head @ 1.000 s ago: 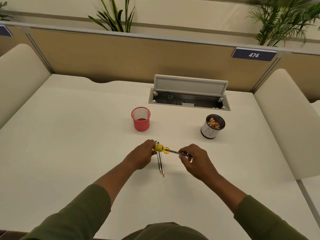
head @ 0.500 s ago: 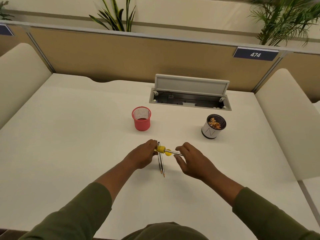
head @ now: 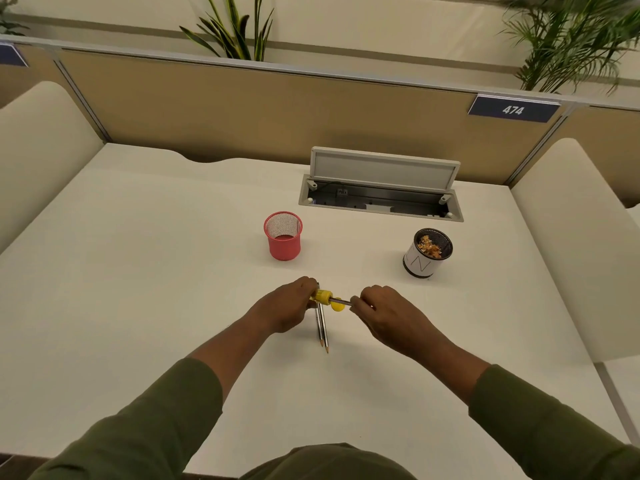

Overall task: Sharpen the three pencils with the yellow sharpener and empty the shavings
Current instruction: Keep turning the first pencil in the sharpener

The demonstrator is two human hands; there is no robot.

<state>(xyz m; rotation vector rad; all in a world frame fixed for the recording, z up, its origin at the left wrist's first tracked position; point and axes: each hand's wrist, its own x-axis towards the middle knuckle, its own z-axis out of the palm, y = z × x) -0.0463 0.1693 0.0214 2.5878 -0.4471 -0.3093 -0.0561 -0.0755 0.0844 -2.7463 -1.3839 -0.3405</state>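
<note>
Left hand (head: 284, 308) grips the yellow sharpener (head: 322, 296); right hand (head: 382, 315) pinches the pencil (head: 341, 300) in it, above two pencils (head: 322, 327) lying on the surface (head: 138, 289).

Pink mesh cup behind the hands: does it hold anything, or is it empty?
Empty, as far as shown. The pink mesh cup stands upright on the desk, and only its bare mesh wall and pink bottom show inside.

Yellow sharpener (head: 322, 296), with a second yellow piece (head: 337, 307) just beside it. Two dark pencils (head: 321, 322) with pale wood tips. Pink-red mesh cup (head: 283, 236) (fine grid pattern on its wall). White cup (head: 420, 263) with a black rim and thin black line marks, holding orange-tan shavings (head: 428, 246). Off-white desk (head: 138, 271); tan partition (head: 242, 109); navy sign (head: 513, 109) with white numerals; olive-green sleeves (head: 554, 431).
</note>
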